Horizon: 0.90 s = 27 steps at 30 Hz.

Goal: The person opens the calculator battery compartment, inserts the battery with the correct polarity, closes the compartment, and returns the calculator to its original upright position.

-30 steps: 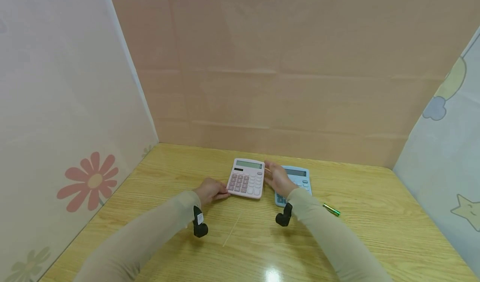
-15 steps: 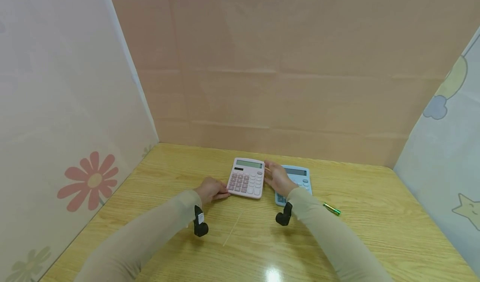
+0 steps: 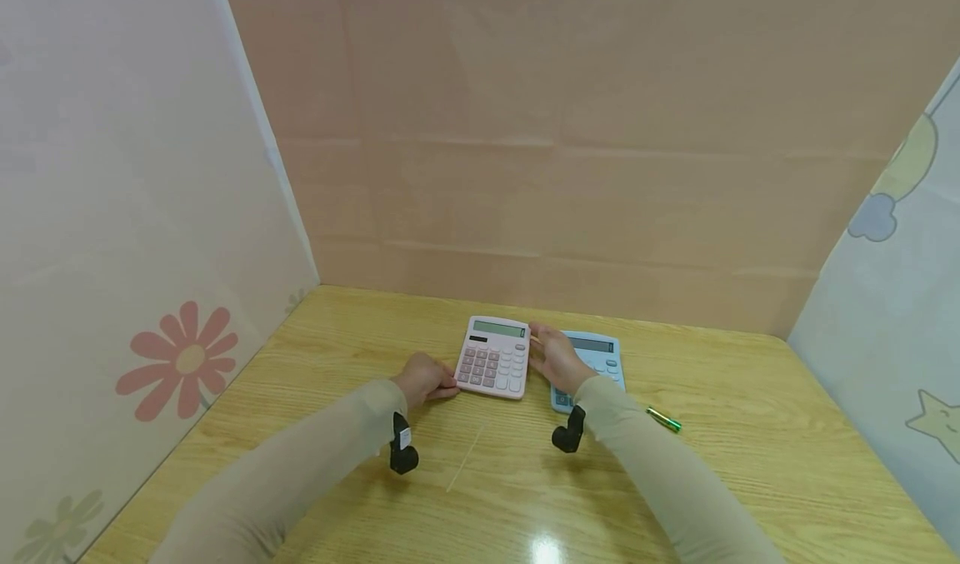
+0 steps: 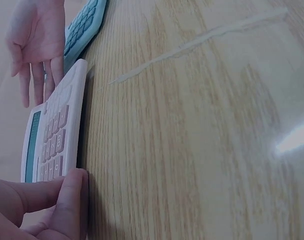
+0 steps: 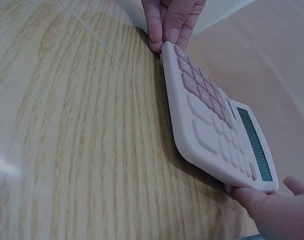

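From my head, the pink calculator [image 3: 492, 360] lies between my left hand [image 3: 425, 378] and right hand [image 3: 559, 358], long axis pointing away; from the left wrist, my left pinches its near-left corner (right fingers [image 4: 37, 85] straight); from the right, my right thumb [image 5: 248, 196] touches its far-right edge.

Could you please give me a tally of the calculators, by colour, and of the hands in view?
Pink calculator: 1
Blue calculator: 1
Hands: 2, the left hand and the right hand
Total: 4
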{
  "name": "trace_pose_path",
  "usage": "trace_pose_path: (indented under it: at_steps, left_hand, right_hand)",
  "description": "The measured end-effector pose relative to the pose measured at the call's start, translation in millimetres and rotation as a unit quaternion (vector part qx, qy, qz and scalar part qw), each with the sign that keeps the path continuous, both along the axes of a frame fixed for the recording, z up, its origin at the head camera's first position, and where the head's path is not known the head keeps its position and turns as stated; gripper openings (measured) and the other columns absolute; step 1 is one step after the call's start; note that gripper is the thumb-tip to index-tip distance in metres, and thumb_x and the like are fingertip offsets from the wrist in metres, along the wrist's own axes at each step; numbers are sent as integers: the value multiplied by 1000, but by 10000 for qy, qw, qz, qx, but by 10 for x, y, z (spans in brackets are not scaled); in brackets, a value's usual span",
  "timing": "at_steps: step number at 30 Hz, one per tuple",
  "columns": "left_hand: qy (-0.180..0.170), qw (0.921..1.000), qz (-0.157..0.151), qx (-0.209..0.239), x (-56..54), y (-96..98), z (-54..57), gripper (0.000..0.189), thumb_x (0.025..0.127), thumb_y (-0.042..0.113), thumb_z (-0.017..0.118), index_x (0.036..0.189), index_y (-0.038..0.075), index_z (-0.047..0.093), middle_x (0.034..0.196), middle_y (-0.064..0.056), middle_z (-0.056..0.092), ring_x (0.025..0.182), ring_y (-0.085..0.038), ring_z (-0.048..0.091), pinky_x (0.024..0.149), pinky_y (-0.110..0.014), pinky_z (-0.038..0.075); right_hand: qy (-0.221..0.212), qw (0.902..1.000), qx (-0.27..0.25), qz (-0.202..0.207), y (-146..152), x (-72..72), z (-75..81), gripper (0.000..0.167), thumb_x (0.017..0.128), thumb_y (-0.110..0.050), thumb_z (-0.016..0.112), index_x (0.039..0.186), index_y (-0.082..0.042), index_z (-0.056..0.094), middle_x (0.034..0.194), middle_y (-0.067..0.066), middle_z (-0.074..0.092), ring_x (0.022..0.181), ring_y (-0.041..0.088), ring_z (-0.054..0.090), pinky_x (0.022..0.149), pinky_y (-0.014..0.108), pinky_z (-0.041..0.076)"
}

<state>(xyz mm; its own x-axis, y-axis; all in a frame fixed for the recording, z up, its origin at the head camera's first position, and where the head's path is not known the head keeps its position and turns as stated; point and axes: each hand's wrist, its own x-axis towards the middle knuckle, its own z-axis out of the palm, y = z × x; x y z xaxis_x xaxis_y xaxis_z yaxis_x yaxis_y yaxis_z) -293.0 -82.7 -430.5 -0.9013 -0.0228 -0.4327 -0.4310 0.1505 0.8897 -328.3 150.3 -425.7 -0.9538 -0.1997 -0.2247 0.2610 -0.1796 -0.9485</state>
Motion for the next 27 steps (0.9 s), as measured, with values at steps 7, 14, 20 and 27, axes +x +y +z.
trace_pose_path:
  at_steps: [7, 14, 20, 27]
  left_hand:
    - [132, 9998, -47, -148, 6, 30, 5, 20, 84, -17, 60, 104, -15, 62, 94, -21, 66, 73, -17, 68, 75, -28, 60]
    - [192, 9996, -96, -194, -9, 48, -7, 16, 83, -20, 59, 97, -15, 62, 86, -21, 66, 68, -17, 68, 70, -26, 61]
    - [254, 9989, -52, -401, 17, 78, 15, 18, 83, -19, 59, 100, -15, 62, 79, -14, 63, 61, -11, 62, 66, -23, 60]
    - [124, 9974, -88, -703, -21, 74, -8, 17, 84, -16, 61, 100, -11, 64, 81, -12, 63, 60, -11, 63, 65, -21, 59]
  right_hand:
    - [-87, 10000, -12, -20, -3, -24, 3, 48, 108, -18, 18, 154, -3, 13, 162, 13, 7, 150, 32, 7, 121, 53, 12]
    - [-120, 9999, 25, -24, -2, -29, 9, 48, 108, -18, 18, 154, -3, 15, 162, 14, 5, 150, 33, 7, 121, 54, 12]
    - [-128, 9999, 22, 18, -3, -37, 10, 48, 108, -17, 18, 154, -3, 14, 162, 14, 6, 150, 33, 7, 120, 54, 12]
    - [-123, 9999, 29, 37, 2, -38, 22, 48, 108, -16, 18, 153, -2, 14, 162, 15, 7, 150, 33, 6, 120, 54, 12]
